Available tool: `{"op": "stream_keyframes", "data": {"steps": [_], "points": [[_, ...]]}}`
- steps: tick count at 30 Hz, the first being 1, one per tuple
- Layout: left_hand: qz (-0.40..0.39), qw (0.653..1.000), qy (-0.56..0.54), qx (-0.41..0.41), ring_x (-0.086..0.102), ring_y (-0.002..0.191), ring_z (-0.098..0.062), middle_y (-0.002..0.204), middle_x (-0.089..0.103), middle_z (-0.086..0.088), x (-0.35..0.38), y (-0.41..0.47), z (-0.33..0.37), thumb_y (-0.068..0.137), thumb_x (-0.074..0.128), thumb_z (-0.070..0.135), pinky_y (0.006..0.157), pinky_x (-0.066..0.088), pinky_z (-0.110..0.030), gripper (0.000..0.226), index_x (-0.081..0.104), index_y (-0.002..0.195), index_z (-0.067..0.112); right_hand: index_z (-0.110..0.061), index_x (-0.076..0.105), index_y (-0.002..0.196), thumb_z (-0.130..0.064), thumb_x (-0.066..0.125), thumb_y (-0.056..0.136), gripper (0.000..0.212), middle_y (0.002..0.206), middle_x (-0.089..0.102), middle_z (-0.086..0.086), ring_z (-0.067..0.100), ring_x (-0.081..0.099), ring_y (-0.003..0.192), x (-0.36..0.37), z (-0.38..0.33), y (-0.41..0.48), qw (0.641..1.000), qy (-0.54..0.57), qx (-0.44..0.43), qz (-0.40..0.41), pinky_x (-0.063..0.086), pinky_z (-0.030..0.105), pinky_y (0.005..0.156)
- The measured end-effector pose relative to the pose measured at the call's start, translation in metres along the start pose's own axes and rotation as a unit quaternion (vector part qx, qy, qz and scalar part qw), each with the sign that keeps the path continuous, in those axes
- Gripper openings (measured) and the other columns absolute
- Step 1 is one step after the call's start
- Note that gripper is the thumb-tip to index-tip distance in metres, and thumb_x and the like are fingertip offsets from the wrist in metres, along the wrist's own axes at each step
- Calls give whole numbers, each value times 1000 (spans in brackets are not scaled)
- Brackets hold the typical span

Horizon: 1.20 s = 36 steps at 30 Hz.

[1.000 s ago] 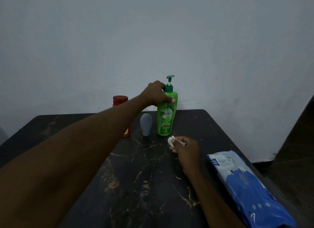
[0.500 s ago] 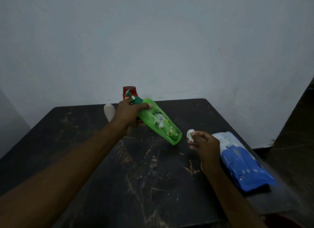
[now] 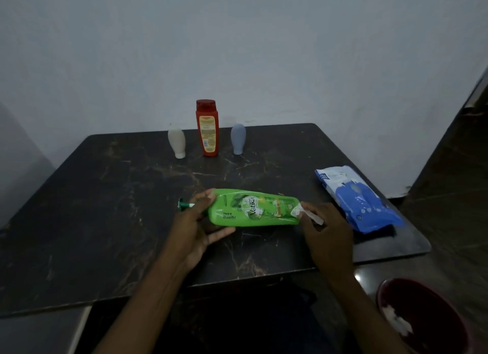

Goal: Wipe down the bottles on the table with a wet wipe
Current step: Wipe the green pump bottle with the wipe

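1. Green pump bottle [image 3: 253, 211] lies on its side over the middle of the bench [image 3: 105, 195], with the pump head to your left and the base to your right. You cannot tell whether it rests on the surface or hangs just above it.
2. Your left grip [image 3: 195, 229] wraps round the bottle's neck end.
3. Your right grip [image 3: 327, 232] pinches a crumpled wet wipe [image 3: 298, 211] and holds it against the bottle's base corner.
4. Three bottles stand upright in a row at the far edge, well apart from your hands: a white squeeze bottle [image 3: 177, 142], a red bottle [image 3: 207, 129] and a grey-blue bottle [image 3: 238, 138].
5. A blue and white wipes pack [image 3: 359, 200] lies flat near the bench's right edge, close beside your right grip.
6. A dark red bowl [image 3: 422, 319] sits off the bench at lower right, holding white scraps.
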<state>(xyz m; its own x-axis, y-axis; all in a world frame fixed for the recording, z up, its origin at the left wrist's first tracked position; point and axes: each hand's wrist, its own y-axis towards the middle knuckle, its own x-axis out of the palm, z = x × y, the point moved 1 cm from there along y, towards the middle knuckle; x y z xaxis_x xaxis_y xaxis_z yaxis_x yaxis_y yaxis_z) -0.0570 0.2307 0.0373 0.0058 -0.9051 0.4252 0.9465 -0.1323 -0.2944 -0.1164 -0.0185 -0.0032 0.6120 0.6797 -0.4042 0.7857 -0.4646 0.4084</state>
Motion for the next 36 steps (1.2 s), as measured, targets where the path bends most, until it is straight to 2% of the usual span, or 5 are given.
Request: {"op": "stream_keyframes", "data": {"steps": [5,15,23,30,36], "points": [[-2,998,-48,-26,73,105,-39,123,71,-20,-12,-6,-9,94,65,25,75,63,-49,32,67,124,14,-12,69,102,-10,70,88,14,92,65,-2,8,62,81,6,-6,-8,999,-31,-26,19,53,23,71],[-3,997,-77,-21,73,106,-39,119,73,-21,-15,-6,-16,100,58,20,77,64,-48,35,59,132,5,-16,69,101,-17,61,95,10,93,60,-3,-2,55,73,37,-28,-26,997,-70,41,4,40,8,59],[24,997,-69,-9,73,106,-37,121,72,-23,-16,-2,-17,100,58,19,74,64,-43,33,64,128,3,-12,72,107,-9,66,90,18,96,60,-1,9,59,78,88,-68,-67,984,-32,-170,-45,48,18,69],[14,997,-70,-10,73,106,-39,117,74,-20,-14,-3,-17,101,58,19,80,63,-49,32,61,129,3,-15,66,88,-16,64,93,5,84,64,4,0,57,66,34,-21,-13,999,-44,12,26,43,10,53],[16,998,-56,7,74,103,-38,116,74,-19,-16,-5,-20,99,60,15,76,64,-45,30,65,125,2,-15,72,109,-9,63,93,19,94,57,-1,6,57,76,72,-55,-43,999,3,-52,8,47,14,67]]}}
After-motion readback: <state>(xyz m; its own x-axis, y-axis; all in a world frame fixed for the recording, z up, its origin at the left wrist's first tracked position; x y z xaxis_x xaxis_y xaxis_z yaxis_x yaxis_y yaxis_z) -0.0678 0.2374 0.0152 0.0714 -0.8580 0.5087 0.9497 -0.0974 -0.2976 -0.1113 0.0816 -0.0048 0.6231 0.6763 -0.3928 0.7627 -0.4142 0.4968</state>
